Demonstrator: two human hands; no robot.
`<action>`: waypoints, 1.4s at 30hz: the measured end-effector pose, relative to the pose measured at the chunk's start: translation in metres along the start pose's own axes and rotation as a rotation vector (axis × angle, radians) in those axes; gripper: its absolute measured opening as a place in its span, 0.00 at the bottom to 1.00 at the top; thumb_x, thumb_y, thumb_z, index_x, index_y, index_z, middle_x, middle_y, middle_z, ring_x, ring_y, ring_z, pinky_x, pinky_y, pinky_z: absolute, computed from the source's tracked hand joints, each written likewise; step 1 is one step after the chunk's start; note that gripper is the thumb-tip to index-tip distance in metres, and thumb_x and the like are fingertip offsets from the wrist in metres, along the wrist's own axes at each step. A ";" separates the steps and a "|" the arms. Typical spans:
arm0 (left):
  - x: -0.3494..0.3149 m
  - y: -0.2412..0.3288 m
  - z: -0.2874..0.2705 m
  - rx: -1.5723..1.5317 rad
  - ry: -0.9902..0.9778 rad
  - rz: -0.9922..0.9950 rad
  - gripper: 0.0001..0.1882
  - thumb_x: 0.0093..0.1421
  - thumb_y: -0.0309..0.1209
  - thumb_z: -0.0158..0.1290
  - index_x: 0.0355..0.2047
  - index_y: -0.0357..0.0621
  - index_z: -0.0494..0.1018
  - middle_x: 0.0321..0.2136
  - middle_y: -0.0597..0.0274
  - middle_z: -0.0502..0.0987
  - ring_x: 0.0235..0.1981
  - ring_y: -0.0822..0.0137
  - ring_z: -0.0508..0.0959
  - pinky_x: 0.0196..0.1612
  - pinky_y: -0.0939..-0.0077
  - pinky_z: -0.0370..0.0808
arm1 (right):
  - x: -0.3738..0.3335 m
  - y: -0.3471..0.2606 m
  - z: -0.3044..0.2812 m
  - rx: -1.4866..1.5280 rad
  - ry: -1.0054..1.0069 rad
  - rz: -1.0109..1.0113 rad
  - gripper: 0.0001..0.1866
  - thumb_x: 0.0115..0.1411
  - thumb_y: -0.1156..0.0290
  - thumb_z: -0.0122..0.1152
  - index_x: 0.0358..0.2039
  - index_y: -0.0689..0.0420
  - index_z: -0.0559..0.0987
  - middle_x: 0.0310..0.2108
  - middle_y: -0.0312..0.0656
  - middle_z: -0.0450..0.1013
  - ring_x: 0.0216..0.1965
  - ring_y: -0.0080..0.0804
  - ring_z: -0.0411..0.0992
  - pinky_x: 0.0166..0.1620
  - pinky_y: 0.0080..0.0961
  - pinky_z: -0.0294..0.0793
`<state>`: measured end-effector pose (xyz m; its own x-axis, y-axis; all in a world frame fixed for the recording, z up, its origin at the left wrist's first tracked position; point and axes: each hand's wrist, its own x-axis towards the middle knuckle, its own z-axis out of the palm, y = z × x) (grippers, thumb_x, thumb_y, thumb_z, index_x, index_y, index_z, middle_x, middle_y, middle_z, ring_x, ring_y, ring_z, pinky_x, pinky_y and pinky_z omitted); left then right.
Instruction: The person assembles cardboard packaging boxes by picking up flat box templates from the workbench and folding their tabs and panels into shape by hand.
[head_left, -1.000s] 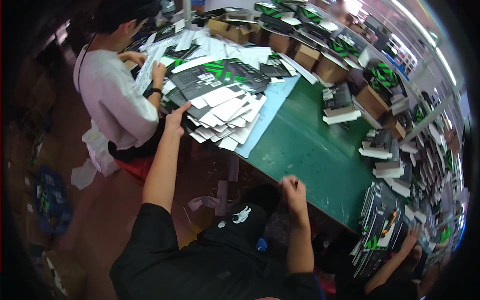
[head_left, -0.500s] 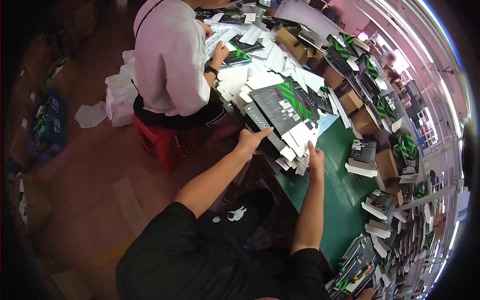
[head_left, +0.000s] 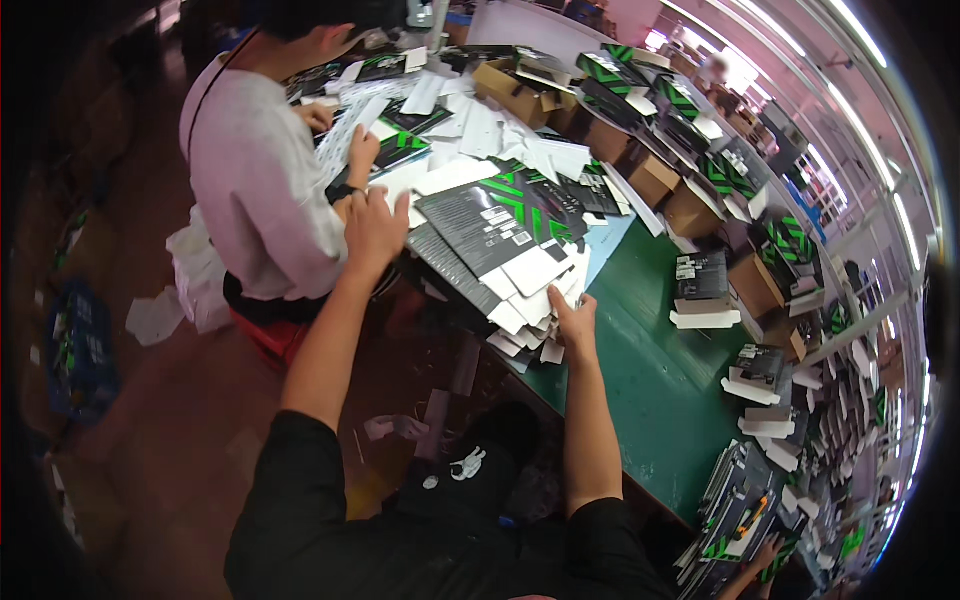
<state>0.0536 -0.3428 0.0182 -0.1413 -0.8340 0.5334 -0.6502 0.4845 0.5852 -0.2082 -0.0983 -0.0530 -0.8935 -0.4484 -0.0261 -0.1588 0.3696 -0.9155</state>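
A fanned stack of flattened black-and-green cartons (head_left: 470, 228) with white flaps lies at the near left end of the table. My left hand (head_left: 374, 235) is at the stack's left end, close to the other person's wrist. Its fingers are spread, and nothing shows in them. At the stack's right corner, my right hand (head_left: 575, 322) grips the edge of the white flaps (head_left: 535, 270), thumb against them. The fingers beneath are partly hidden.
A co-worker in a pale top (head_left: 265, 170) handles white paper sheets at my left. Brown boxes (head_left: 650, 175) and cartons line the table's far side. Another carton stack (head_left: 730, 500) stands at the lower right, with a stranger's hand beside it. The green tabletop (head_left: 660, 370) lies between.
My left hand has left the stack's near edge and moved up and left to its far left end, fingers opening. My right hand stays at the flaps. The view has shifted.
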 end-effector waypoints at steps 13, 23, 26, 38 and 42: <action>0.132 -0.050 0.158 0.398 -0.553 -0.266 0.51 0.57 0.69 0.47 0.67 0.37 0.61 0.69 0.44 0.56 0.71 0.45 0.51 0.68 0.39 0.53 | -0.021 -0.004 -0.020 0.027 -0.100 0.132 0.49 0.52 0.41 0.71 0.58 0.71 0.67 0.54 0.62 0.72 0.55 0.48 0.73 0.57 0.35 0.71; 0.158 -0.085 0.127 -0.077 -0.667 -0.257 0.52 0.56 0.70 0.47 0.56 0.25 0.71 0.60 0.30 0.68 0.63 0.41 0.69 0.65 0.53 0.61 | 0.016 -0.007 -0.041 -0.122 -0.281 0.102 0.55 0.49 0.26 0.60 0.54 0.71 0.72 0.51 0.66 0.73 0.53 0.56 0.74 0.56 0.41 0.72; 0.116 0.000 0.090 -0.028 -0.847 -0.114 0.53 0.48 0.60 0.66 0.61 0.26 0.66 0.52 0.35 0.75 0.57 0.49 0.75 0.59 0.52 0.69 | 0.010 -0.023 -0.059 -0.404 -0.152 0.164 0.60 0.45 0.25 0.62 0.57 0.73 0.66 0.51 0.66 0.73 0.54 0.56 0.74 0.56 0.41 0.73; -0.099 -0.033 -0.004 -1.355 -1.128 -0.529 0.28 0.61 0.29 0.61 0.59 0.37 0.67 0.49 0.51 0.79 0.46 0.52 0.82 0.47 0.53 0.82 | 0.048 0.001 -0.119 -0.323 -0.413 -0.020 0.62 0.37 0.39 0.80 0.60 0.75 0.64 0.54 0.61 0.71 0.53 0.46 0.73 0.50 0.41 0.76; -0.178 0.021 -0.027 -1.750 -1.206 -0.592 0.31 0.64 0.28 0.56 0.64 0.35 0.58 0.55 0.46 0.73 0.50 0.48 0.80 0.49 0.49 0.81 | 0.054 0.017 -0.156 -0.330 -0.515 0.043 0.60 0.39 0.41 0.79 0.65 0.65 0.63 0.60 0.58 0.67 0.58 0.49 0.69 0.54 0.44 0.73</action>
<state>0.0846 -0.1773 -0.0479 -0.9483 -0.3166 0.0204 0.2501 -0.7065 0.6621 -0.3250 0.0109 -0.0067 -0.5974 -0.7326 -0.3261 -0.3224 0.5918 -0.7388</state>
